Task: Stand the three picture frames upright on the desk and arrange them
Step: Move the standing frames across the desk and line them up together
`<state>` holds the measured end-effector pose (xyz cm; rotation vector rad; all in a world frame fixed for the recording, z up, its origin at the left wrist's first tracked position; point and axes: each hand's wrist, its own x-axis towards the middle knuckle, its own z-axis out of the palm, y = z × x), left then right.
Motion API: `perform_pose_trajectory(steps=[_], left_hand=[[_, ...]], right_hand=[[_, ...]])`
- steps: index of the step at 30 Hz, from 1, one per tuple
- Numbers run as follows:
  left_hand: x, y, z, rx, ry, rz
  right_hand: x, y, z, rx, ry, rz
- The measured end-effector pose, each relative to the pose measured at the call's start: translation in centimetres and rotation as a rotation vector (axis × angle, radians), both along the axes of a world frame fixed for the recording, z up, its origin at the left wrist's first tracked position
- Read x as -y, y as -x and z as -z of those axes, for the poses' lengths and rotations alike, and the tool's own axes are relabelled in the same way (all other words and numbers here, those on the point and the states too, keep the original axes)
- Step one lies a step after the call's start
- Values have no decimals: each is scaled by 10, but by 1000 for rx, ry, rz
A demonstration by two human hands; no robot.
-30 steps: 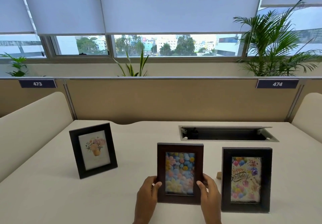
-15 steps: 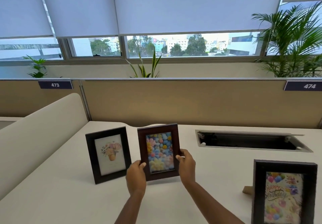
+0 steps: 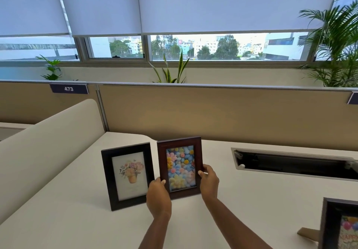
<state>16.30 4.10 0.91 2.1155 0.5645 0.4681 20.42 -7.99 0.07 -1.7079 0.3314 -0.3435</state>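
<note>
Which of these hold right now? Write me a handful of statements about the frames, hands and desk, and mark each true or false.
1. Both hands, left hand and right hand, grip the brown frame. True.
2. The brown frame shows a potted bouquet. False: it shows colourful flowers; the bouquet is in the black frame.
3. The black frame stands left of the brown frame. True.
4. The birthday frame lies flat on the desk. False: it stands upright at the right edge.
5. The cable hatch is open. True.
</note>
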Motion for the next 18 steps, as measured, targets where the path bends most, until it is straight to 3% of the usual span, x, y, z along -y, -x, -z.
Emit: perform_pose_trajectory(steps=[8,18], left_hand=[[1,0,4,-43,-112,43],[16,9,9,-63,-101,61]], right_hand=[[-5,-7,-3,-39,17,-28],[-6,-7,-7,-67,29,-44]])
